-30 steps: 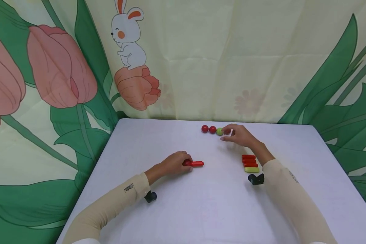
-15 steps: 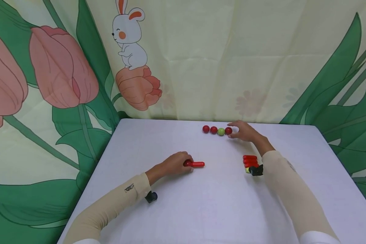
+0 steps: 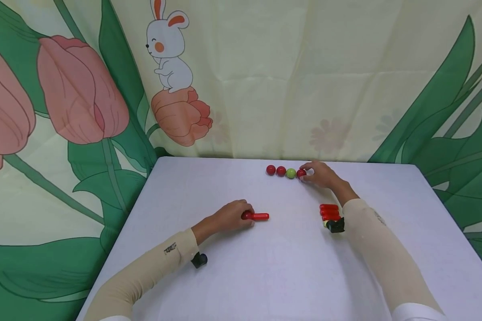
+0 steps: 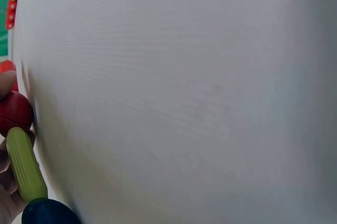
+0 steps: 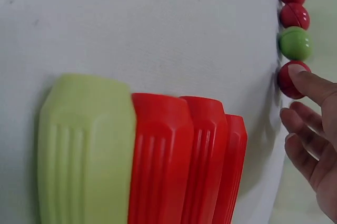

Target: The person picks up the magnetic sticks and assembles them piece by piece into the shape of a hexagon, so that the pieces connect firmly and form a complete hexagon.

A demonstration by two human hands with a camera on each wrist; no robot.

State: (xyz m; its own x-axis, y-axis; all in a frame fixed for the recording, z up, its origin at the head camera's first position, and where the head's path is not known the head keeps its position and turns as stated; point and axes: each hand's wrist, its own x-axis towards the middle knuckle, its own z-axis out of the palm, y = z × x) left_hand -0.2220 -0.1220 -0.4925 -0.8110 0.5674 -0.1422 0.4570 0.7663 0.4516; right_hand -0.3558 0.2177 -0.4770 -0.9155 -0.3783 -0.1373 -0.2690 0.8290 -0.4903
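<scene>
My left hand point(image 3: 230, 216) grips a joined toy piece: a red ball point(image 4: 15, 112) with a red stick point(image 3: 261, 216) pointing right. From the same ball a green stick point(image 4: 26, 166) leads to a dark blue ball point(image 4: 48, 212), seen in the left wrist view; the palm hides these two in the head view. At the table's back, my right hand point(image 3: 320, 174) pinches the red ball point(image 5: 288, 83) at the right end of a row, thumb on its surface. Beside it in that row sit a green ball point(image 3: 291, 173) and two red balls point(image 3: 280, 171).
Three red sticks point(image 3: 329, 211) and a green stick point(image 5: 87, 150) lie side by side on the white table point(image 3: 241, 276), below the right forearm. The right wrist camera point(image 3: 335, 226) partly covers them in the head view. A printed curtain point(image 3: 265, 89) hangs behind the table.
My right hand first drew slightly right, showing the end red ball, then its fingers closed in on that ball. The left hand and its piece stay in place.
</scene>
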